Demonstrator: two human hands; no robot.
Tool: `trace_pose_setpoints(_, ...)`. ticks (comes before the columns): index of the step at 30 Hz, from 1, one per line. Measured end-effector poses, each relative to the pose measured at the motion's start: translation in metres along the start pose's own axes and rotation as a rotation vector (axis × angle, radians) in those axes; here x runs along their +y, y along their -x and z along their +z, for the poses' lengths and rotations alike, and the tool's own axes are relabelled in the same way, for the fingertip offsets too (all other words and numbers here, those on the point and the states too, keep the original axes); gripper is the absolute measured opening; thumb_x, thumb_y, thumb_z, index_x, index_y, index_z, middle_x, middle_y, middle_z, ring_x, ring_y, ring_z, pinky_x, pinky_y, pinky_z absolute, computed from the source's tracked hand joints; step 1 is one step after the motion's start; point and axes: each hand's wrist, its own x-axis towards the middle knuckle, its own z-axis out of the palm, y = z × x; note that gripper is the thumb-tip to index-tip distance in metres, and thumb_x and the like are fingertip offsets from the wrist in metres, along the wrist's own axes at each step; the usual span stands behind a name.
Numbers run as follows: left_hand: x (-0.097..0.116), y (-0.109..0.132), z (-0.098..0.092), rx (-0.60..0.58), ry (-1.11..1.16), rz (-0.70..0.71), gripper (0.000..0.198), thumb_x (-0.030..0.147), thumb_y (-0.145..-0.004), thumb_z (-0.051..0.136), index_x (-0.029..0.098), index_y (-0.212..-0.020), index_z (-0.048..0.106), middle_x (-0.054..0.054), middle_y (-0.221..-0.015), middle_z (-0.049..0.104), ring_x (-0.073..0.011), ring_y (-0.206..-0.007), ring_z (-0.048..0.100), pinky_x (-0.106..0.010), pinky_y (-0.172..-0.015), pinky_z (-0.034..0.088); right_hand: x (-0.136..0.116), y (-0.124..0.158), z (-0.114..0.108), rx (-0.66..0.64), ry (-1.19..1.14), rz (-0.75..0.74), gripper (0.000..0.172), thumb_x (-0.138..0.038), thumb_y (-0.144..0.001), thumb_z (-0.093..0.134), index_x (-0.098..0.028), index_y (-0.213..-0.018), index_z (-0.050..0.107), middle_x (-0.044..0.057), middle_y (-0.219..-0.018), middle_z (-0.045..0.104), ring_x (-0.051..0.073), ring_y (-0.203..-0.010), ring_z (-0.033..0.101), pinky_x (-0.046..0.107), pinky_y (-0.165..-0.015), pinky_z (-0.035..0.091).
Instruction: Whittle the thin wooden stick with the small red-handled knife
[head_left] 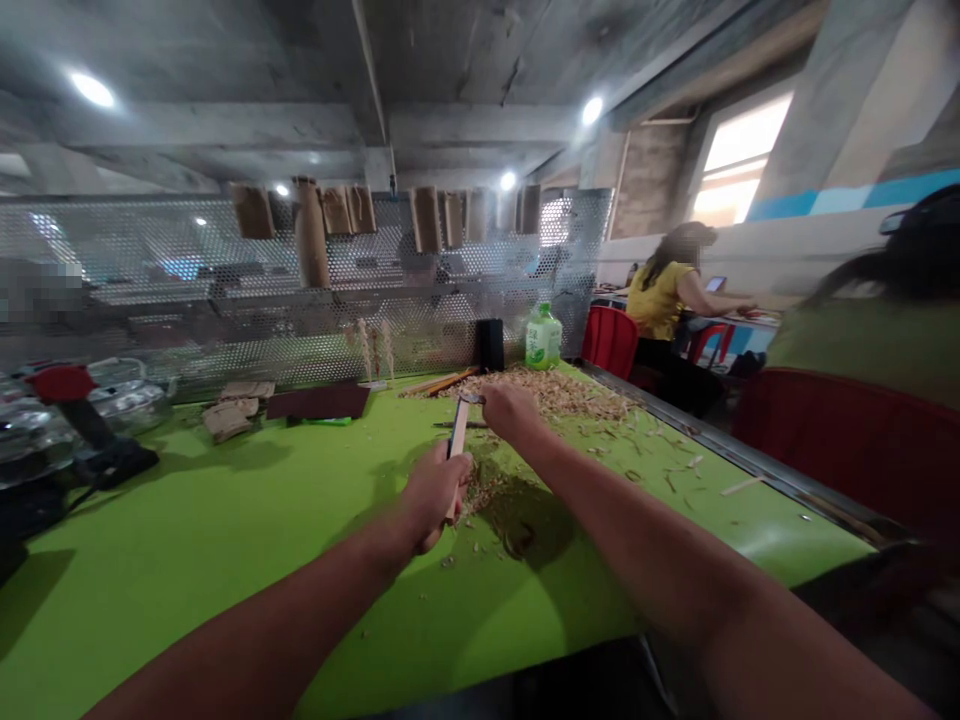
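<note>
My left hand (435, 492) is closed around the lower part of a pale, narrow wooden strip (458, 428), which tilts up and away over the green tabletop. A dark edge runs along the strip's left side. Beyond it, my right hand (511, 412) makes a fist around what looks like a carving knife; its handle is hidden in the fingers. A short metallic blade (472, 398) shows at the strip's far end, and I cannot tell whether it touches the wood. Wood shavings (487, 488) lie scattered beneath both hands.
A heap of shavings (562, 390) lies at the back right, near a green-labelled bottle (543, 338) and a black box (490, 345). A brown sheet (319, 402) and a red-and-black tool (75, 410) lie left. A perforated metal screen (375, 270) borders the back. People sit at right.
</note>
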Motion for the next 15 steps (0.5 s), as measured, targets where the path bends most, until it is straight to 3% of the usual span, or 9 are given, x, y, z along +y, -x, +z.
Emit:
trace_pose_setpoints(3,-0.006,0.014,0.007,-0.081,-0.065,0.002,0.037,0.029,-0.091,0.05,0.015,-0.126,0.047,0.006,-0.063,0.046,-0.0057,-0.041,0.034,-0.017,-0.036,0.028,0.024,-0.004,-0.005,-0.066,-0.053,0.184,0.031,-0.023,-0.093,0.044,-0.017,-0.102,0.073,0.016,-0.103,0.073,0.025,-0.099,0.067,0.03,-0.081,0.046)
trace_pose_setpoints(6,-0.011,0.021,0.011,-0.236,-0.043,0.044,0.045,0.035,-0.09,0.054,0.017,-0.131,0.046,0.006,-0.064,0.049,-0.0053,-0.041,0.034,-0.017,-0.036,0.031,0.052,-0.006,-0.012,-0.062,-0.078,0.358,0.034,-0.021,-0.093,0.042,-0.013,-0.107,0.072,0.019,-0.105,0.071,0.028,-0.1,0.067,0.031,-0.078,0.046)
trace_pose_setpoints(8,-0.013,0.014,0.006,-0.196,0.042,0.055,0.044,0.033,-0.091,0.052,0.017,-0.132,0.044,0.007,-0.062,0.046,-0.0056,-0.04,0.033,-0.017,-0.035,0.029,0.057,-0.005,-0.014,-0.036,-0.086,0.368,0.037,-0.021,-0.093,0.04,-0.014,-0.114,0.07,0.018,-0.108,0.07,0.026,-0.1,0.067,0.03,-0.078,0.045)
trace_pose_setpoints(11,-0.014,-0.007,-0.009,-0.088,0.157,0.073,0.036,0.032,-0.092,0.048,0.016,-0.125,0.046,0.008,-0.061,0.044,-0.0055,-0.039,0.033,-0.016,-0.034,0.028,0.04,-0.003,-0.01,-0.017,-0.108,0.279,0.035,-0.022,-0.092,0.042,-0.021,-0.114,0.07,0.013,-0.108,0.071,0.023,-0.097,0.067,0.027,-0.077,0.044)
trace_pose_setpoints(15,-0.015,-0.026,-0.023,-0.056,0.193,0.136,0.027,0.031,-0.091,0.049,0.019,-0.115,0.047,0.008,-0.061,0.044,-0.0056,-0.04,0.034,-0.017,-0.035,0.03,0.005,0.006,-0.003,-0.033,-0.09,0.108,0.035,-0.022,-0.09,0.043,-0.026,-0.113,0.069,0.009,-0.104,0.073,0.022,-0.094,0.067,0.026,-0.075,0.043)
